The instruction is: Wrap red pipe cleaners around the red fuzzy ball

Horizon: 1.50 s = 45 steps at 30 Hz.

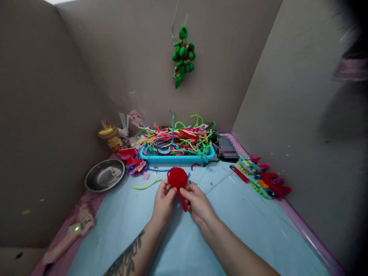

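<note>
A round red pipe-cleaner piece (pixel 178 178) is held up over the middle of the table, with a red tail (pixel 183 203) hanging below it. My left hand (pixel 165 197) pinches its lower left edge between thumb and fingers. On the other side, my right hand (pixel 195 197) is closed at the lower right, thumb and fingertips at the base of the tail. Partly hidden behind my right hand lie scissors (pixel 196 184). A yellow-green pipe cleaner (pixel 146 185) rests left of my left hand.
Behind my hands stands a blue tray (pixel 178 159) heaped with colourful pipe cleaners (pixel 179 136). To the left are a metal bowl (pixel 99 180), a yellow cup (pixel 110 138) and a glue gun (pixel 70 237). Rightward lie a red cutter (pixel 239 174), a blurred phone (pixel 228 148) and fuzzy crafts (pixel 263 176).
</note>
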### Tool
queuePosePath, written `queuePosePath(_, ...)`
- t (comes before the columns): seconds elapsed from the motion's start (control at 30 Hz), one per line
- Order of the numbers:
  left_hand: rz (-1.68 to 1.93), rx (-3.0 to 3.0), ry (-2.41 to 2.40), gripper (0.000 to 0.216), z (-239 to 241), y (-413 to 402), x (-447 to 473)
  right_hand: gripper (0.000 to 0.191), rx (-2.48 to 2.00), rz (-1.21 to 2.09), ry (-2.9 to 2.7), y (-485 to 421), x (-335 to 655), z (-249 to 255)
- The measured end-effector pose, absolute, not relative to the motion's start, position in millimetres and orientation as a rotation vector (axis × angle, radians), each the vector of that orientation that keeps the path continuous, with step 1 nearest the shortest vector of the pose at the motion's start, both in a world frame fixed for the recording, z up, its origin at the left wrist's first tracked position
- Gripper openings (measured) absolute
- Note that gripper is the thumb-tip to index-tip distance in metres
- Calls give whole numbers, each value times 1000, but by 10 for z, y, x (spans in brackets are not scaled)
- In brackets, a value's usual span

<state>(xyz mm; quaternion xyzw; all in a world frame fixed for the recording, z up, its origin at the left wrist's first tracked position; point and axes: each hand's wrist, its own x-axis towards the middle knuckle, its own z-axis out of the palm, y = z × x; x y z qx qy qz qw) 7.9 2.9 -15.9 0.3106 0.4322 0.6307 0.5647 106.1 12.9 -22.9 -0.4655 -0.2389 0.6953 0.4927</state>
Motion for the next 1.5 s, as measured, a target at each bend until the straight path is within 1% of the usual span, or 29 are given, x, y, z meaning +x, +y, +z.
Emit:
queuePosePath(0.13,1498,770,1034,29,-203,50,58,44,-1128,1738,-540,144,1057,-263)
queuePosePath(0.27,1530,773,1051,34,-215,74,39,36,-1124,1703,-627,115,1053,-218)
queuePosePath(0.4,1537,744,1067,35,-223,78,20,27,-1139,1705,-677,96,1043,-172)
queuePosePath(0.5,1525,723,1057,33,-227,75,16,23,-1173,1728,-650,101,1023,-179)
queuePosePath(0.7,1510,701,1075,31,-212,67,29,30,-1162,1789,-506,104,1014,-174)
queuePosePath(1.0,1531,598,1051,28,-190,58,13,32,-1064,1809,-357,134,1076,-195)
queuePosePath(1.1,1558,601,1041,26,-198,58,14,27,-1031,1844,-324,145,1082,-242)
queuePosePath(1.23,1568,557,1011,28,-197,57,23,21,-980,1887,-303,151,1085,-286)
queuePosePath(1.4,1500,492,966,35,-172,55,41,15,-945,1956,-270,163,1092,-313)
queuePosePath(1.5,1465,509,982,33,-159,44,50,14,-905,1993,-262,172,1095,-330)
